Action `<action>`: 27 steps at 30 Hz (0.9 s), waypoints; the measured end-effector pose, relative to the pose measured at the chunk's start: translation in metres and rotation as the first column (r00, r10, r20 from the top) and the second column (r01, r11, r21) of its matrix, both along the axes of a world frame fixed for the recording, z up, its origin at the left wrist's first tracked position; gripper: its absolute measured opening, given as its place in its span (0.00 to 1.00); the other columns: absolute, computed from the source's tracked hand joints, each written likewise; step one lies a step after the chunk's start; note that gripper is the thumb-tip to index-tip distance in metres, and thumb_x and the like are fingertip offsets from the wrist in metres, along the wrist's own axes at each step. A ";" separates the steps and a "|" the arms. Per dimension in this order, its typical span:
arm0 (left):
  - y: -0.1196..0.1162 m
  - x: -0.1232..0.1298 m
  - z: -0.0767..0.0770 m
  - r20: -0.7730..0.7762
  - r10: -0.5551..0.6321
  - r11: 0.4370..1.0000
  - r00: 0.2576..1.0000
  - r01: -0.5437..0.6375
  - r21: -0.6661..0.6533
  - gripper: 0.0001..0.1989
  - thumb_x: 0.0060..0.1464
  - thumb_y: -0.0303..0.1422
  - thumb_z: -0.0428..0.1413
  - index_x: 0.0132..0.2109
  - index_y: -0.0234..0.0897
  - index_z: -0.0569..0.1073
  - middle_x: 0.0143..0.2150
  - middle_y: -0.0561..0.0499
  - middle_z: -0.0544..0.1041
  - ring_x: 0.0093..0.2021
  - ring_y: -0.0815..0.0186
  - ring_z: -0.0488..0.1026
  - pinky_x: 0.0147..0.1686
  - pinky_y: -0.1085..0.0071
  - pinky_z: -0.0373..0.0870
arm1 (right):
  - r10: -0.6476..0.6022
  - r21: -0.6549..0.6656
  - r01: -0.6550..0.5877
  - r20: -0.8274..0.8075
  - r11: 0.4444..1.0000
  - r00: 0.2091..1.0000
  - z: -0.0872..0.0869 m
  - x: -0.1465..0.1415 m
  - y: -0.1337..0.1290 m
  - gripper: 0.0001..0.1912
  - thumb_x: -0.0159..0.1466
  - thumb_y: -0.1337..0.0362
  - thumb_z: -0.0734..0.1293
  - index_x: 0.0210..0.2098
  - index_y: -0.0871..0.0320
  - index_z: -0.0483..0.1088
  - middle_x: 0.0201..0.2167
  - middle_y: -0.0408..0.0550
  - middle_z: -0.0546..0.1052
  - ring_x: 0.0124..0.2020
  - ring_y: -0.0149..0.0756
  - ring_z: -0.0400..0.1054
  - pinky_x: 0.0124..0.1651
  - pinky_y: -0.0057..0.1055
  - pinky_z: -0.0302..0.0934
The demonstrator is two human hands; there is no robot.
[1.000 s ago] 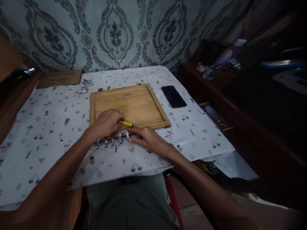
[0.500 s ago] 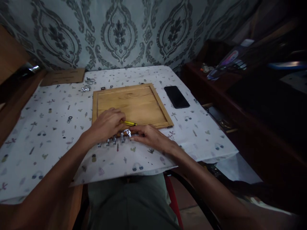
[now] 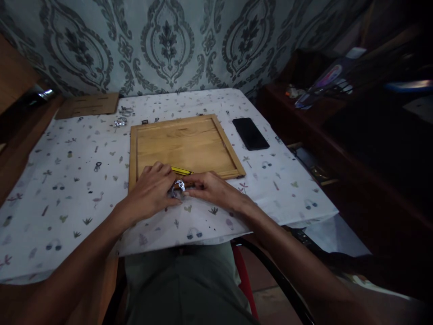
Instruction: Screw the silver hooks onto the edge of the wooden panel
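A wooden panel with a raised frame [image 3: 182,144] lies on the patterned tablecloth in front of me. At its near edge my right hand [image 3: 213,189] pinches a small shiny metal fitting [image 3: 181,184] between thumb and fingers. My left hand [image 3: 152,189] curls around more metal fittings just left of that one, covering most of them. Its thumb points right, below the fingers. A yellow and black slim tool [image 3: 181,171] rests on the panel's near side, close to the left fingertips; its kind is unclear.
A black phone [image 3: 251,133] lies right of the panel. Further metal fittings [image 3: 121,121] sit behind its left corner, near a flat brown cardboard piece [image 3: 88,104]. On the dark surface to the right leans a bottle [image 3: 328,79]. The table's near edge borders my lap.
My left hand has come down toward me from the panel, its thumb spreading below the fittings and hiding several that were visible. My right hand stays at the same fitting.
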State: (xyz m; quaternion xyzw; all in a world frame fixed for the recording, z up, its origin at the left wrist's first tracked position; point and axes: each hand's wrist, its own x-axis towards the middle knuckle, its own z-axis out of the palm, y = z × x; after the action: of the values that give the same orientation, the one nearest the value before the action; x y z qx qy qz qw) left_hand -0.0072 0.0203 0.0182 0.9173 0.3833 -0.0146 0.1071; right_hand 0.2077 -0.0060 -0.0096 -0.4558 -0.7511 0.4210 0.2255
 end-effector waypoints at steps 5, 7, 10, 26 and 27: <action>-0.004 0.005 0.003 -0.030 0.044 0.999 0.999 -0.044 -0.004 0.22 0.55 0.49 0.65 0.46 0.36 0.75 0.43 0.46 0.73 0.48 0.51 0.67 0.46 0.57 0.62 | 0.003 0.004 -0.003 -0.008 1.000 1.000 0.000 -0.001 0.001 0.22 0.65 0.63 0.70 0.59 0.56 0.75 0.21 0.36 0.65 0.25 0.29 0.57 0.32 0.28 0.51; -0.006 0.009 0.003 -0.029 0.063 0.998 0.998 -0.063 -0.008 0.22 0.56 0.49 0.64 0.47 0.35 0.75 0.44 0.45 0.74 0.49 0.50 0.67 0.47 0.56 0.63 | 0.007 0.008 -0.007 -0.009 1.000 1.000 -0.001 -0.001 0.001 0.21 0.65 0.64 0.70 0.58 0.57 0.76 0.20 0.35 0.64 0.25 0.28 0.57 0.32 0.27 0.50; -0.009 0.012 0.001 0.007 0.085 0.996 0.996 -0.086 0.024 0.20 0.57 0.48 0.63 0.44 0.35 0.76 0.43 0.45 0.75 0.49 0.50 0.68 0.46 0.56 0.64 | 0.000 0.010 0.000 0.005 1.000 1.000 -0.001 -0.001 0.001 0.21 0.65 0.66 0.70 0.57 0.57 0.76 0.20 0.34 0.62 0.24 0.27 0.56 0.31 0.26 0.49; -0.006 0.011 -0.004 0.085 0.105 0.994 0.991 -0.106 0.001 0.17 0.55 0.44 0.66 0.42 0.36 0.78 0.40 0.48 0.77 0.48 0.51 0.70 0.45 0.58 0.63 | -0.061 -0.041 0.058 -0.094 0.997 0.994 -0.020 0.002 -0.002 0.23 0.64 0.64 0.72 0.59 0.59 0.75 0.20 0.34 0.62 0.22 0.26 0.53 0.27 0.27 0.47; -0.006 0.011 -0.005 0.079 0.107 0.994 0.991 -0.108 0.006 0.17 0.55 0.45 0.66 0.42 0.35 0.78 0.40 0.47 0.77 0.48 0.51 0.70 0.46 0.57 0.63 | -0.065 -0.045 0.062 -0.089 0.997 0.994 -0.020 0.002 -0.002 0.23 0.64 0.64 0.72 0.59 0.59 0.75 0.20 0.34 0.61 0.22 0.26 0.53 0.27 0.28 0.47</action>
State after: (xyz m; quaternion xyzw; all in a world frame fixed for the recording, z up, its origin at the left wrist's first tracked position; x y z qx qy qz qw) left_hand 0.0041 0.0143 0.0134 0.8956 0.4278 0.0291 0.1182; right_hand 0.2099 -0.0083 -0.0296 -0.4646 -0.7161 0.4497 0.2629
